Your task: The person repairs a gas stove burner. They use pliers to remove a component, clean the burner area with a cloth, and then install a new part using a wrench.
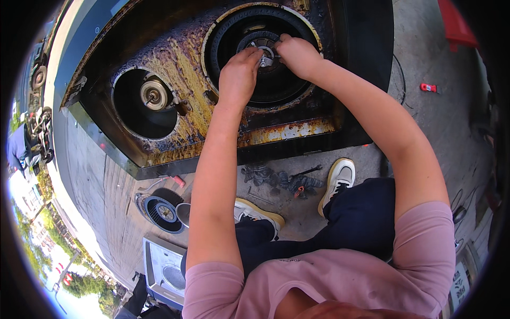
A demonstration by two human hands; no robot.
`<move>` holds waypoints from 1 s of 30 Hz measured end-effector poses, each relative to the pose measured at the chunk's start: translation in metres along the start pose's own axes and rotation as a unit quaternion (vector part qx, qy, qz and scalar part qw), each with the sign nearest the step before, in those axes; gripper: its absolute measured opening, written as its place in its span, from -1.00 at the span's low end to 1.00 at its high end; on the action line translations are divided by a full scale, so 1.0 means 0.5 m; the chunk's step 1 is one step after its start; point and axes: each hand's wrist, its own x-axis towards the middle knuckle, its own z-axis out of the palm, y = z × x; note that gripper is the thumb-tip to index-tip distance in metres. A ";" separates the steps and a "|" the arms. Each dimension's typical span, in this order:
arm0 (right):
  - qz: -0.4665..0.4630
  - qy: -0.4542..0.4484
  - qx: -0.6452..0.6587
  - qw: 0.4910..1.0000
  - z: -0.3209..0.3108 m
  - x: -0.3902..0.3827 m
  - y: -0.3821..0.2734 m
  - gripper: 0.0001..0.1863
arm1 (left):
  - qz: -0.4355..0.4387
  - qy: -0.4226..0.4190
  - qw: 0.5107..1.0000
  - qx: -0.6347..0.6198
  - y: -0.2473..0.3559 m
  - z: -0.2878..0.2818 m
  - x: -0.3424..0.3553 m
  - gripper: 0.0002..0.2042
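A greasy, rust-stained stove body [183, 80] lies in front of me, with a large round burner opening [210, 34] at its right. Inside it, a silver ring-shaped burner fitting [266, 61] sits at the centre, between my hands. My left hand [239, 74] comes in from the near left, fingers closed at the fitting's left edge. From the right reaches my right hand [298, 56], thumb and fingers pinched at the fitting's other edge. The fingertips are partly hidden. A smaller opening at the left holds a brass-coloured round burner [154, 95].
A black round burner bowl [163, 213] and a red-handled tool [178, 182] lie below the stove. Dark greasy parts [260, 175] and a hex key [260, 196] lie near my shoes. At the right are a small red tool [429, 87] and a black cable [402, 80].
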 end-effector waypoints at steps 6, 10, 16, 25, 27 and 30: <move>0.001 0.001 -0.024 1.000 -0.001 -0.004 -0.005 -0.78 | 0.006 0.000 1.000 -0.006 0.004 -0.003 0.002 -0.78; 0.000 0.028 -0.016 0.999 -0.007 -0.008 -0.005 -0.77 | 0.000 -0.006 1.000 -0.002 0.007 -0.005 0.003 -0.79; 0.001 0.028 -0.020 0.999 -0.008 0.010 -0.004 -0.81 | -0.022 -0.028 0.999 -0.009 0.010 -0.009 0.004 -0.74; -0.004 0.075 -0.026 0.997 -0.009 0.010 -0.012 -0.82 | -0.017 -0.038 0.999 -0.009 0.008 -0.015 0.003 -0.73; -0.012 0.052 -0.038 0.998 -0.010 0.014 -0.013 -0.82 | -0.015 -0.037 0.999 -0.012 0.007 -0.013 0.004 -0.73; -0.017 0.026 -0.032 0.999 -0.013 0.010 -0.009 -0.82 | -0.013 -0.037 0.999 -0.013 0.006 -0.014 0.004 -0.73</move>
